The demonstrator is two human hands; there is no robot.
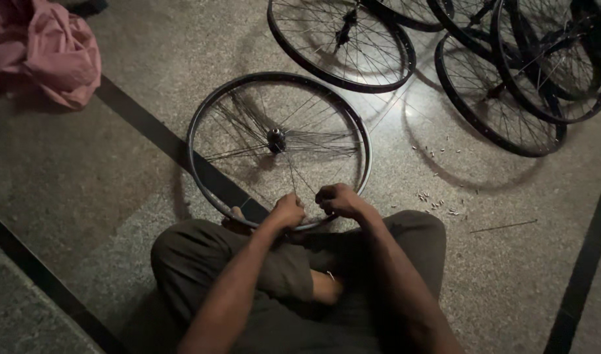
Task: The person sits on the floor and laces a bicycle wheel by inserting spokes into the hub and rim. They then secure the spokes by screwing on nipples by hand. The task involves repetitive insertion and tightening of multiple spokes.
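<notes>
My left hand [288, 211] and right hand [336, 198] each grip closed at the near rim of the bicycle wheel [202, 105]; rim looks stiff, light, its spokes [248, 124] thin and bendable.

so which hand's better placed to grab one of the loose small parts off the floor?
Right, probably. The right hand is at the rim nearest the small parts scattered on the floor to the right. The left hand is on the far side of it.
</notes>
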